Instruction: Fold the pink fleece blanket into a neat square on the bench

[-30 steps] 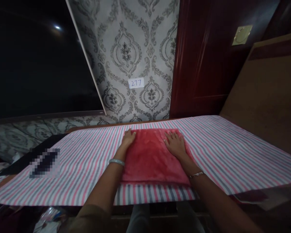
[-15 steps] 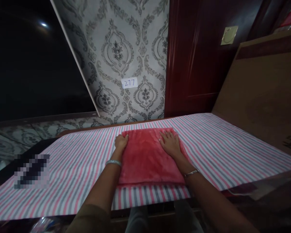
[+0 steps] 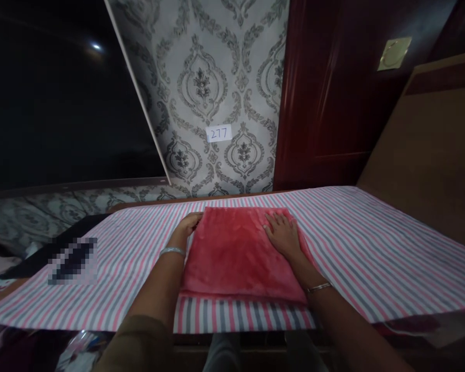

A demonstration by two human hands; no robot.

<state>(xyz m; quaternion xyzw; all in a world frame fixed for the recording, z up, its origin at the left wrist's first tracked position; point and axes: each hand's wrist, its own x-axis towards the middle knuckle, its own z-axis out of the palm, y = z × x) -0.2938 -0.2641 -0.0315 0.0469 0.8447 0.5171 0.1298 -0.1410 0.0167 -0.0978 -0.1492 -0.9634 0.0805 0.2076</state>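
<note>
A folded red plush cloth point(image 3: 240, 258) lies flat on a striped tablecloth point(image 3: 139, 248) in pink, grey and white. My left hand point(image 3: 189, 224) is at the cloth's upper left edge, its fingers extended toward the fabric and thumb apart from them. Whether those fingertips touch the edge is hard to make out. On the upper right part of the cloth rests my right hand point(image 3: 284, 233), palm down with fingers spread. Both wrists wear bracelets.
A large dark screen point(image 3: 62, 103) stands at the left, before patterned wallpaper point(image 3: 201, 82) bearing a paper label point(image 3: 219, 133) marked 277. At the right, a big cardboard box point(image 3: 434, 150) borders the table. A blurred-out object point(image 3: 73, 261) lies on the left side.
My left hand has loosened from the cloth's left edge and shifted slightly outward. The right hand stays flat on the cloth. The view has swung a little to the left.
</note>
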